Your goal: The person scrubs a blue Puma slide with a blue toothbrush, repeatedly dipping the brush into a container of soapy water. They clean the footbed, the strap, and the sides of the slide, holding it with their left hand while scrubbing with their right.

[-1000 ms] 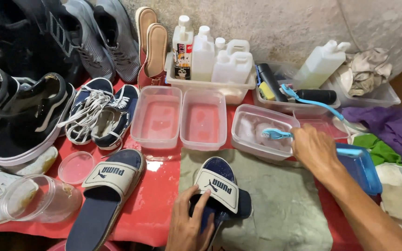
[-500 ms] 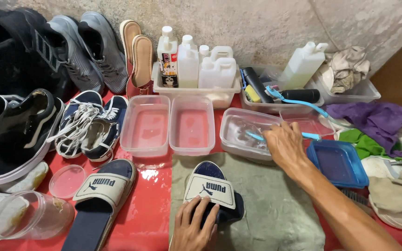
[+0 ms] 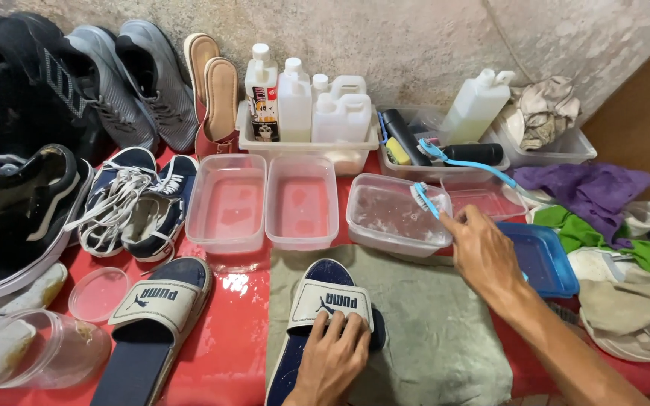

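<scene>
A red surface point(image 3: 227, 361) carries everything, and the landmark here is the olive-grey towel point(image 3: 445, 338) spread on its near middle. A navy slide sandal point(image 3: 317, 323) with a cream strap lies on the towel's left part, toe end pointing away from the person. The left hand point(image 3: 332, 357) presses down on that strap, its fingers point(image 3: 344, 331) curled together over the strap's near edge. Its twin slide point(image 3: 152, 323) lies on the red surface just left of the towel. Beyond the towel's far edge stand three clear plastic tubs of water: two point(image 3: 229, 201) point(image 3: 302, 200) side by side at the left and a third, cloudy one point(image 3: 393, 214) at the right. The right hand point(image 3: 483, 252) hovers over the towel's far right corner, its fingers point(image 3: 453, 222) clamped on a blue-handled brush point(image 3: 424, 197) whose bristle head sits above the cloudy tub's rim. A blue lid point(image 3: 543, 256) lies just right of the towel, under that hand's wrist.
</scene>
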